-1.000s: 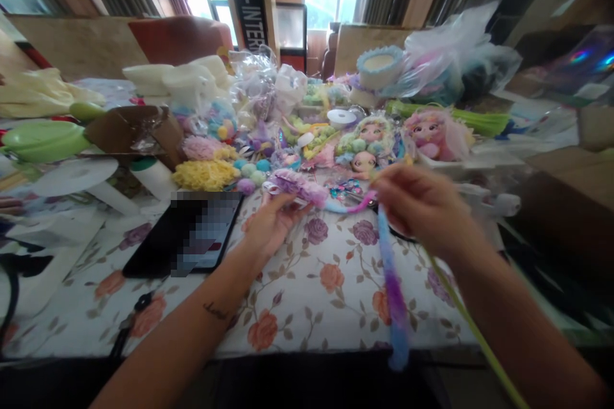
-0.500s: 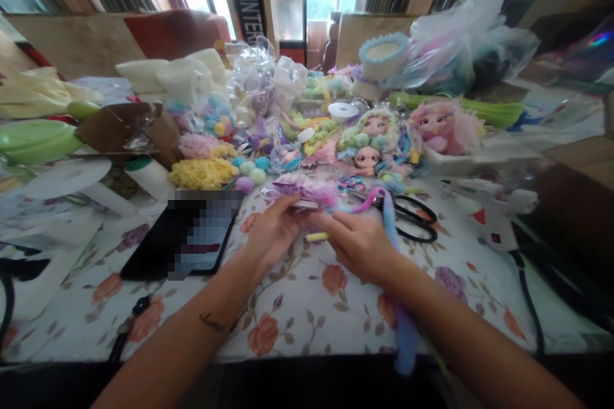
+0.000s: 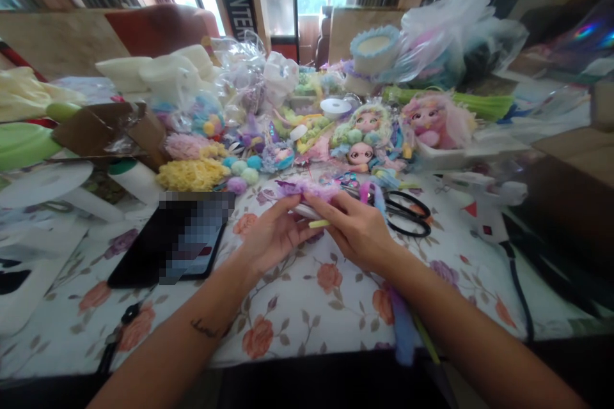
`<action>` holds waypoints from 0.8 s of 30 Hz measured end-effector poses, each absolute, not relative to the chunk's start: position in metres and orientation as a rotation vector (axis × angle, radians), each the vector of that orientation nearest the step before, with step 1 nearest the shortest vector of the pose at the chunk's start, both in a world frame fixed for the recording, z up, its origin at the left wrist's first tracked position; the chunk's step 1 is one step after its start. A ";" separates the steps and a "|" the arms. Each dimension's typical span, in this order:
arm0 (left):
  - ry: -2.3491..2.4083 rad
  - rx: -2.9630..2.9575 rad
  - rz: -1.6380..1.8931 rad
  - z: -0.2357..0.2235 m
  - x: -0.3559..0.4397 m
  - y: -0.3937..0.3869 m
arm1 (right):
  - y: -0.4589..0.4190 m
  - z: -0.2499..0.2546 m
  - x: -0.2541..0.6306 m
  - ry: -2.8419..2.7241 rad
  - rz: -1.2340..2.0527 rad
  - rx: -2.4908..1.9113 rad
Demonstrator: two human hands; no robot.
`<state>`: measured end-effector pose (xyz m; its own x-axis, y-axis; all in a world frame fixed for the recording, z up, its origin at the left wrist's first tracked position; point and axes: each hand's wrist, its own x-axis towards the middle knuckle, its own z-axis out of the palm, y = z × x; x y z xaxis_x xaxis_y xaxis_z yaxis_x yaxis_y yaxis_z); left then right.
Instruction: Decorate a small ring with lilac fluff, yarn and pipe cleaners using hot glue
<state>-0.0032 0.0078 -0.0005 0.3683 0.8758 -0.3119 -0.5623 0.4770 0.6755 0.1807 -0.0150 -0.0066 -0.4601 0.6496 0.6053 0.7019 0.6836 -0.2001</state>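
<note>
In the centre of the frame, both hands meet around a lilac fluffy piece, which is raised a little over the flowered table. The left hand has its grip closed on the lower left side of this piece, with the thumb on top and the fingers below. The right hand lays its fingers over the piece from the right; whether its grip is pinching, I cannot tell. The short end of a yellow-green strip comes out under the right fingers. At the lower right, a blue-and-purple fuzzy strip hangs over the table edge.

For good work here, I judge that the left grip should be firm but not crushing, so that the fluff remains lifted. The right fingers should press flat and even, and the hanging strip should lie free, without pulling. The scissors, just right of the right hand, and the glue gun farther right could catch a loose strip, so care is advisable.
</note>
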 end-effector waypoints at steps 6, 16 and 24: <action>0.721 0.473 0.976 0.003 -0.002 0.009 | -0.014 -0.008 0.178 -2.146 0.046 -1.121; 0.864 0.424 1.265 0.011 -0.004 0.021 | 0.058 0.074 0.243 -0.971 0.968 -1.023; 0.903 0.409 1.249 0.012 -0.001 0.021 | 0.079 0.022 0.206 -1.112 0.745 -1.401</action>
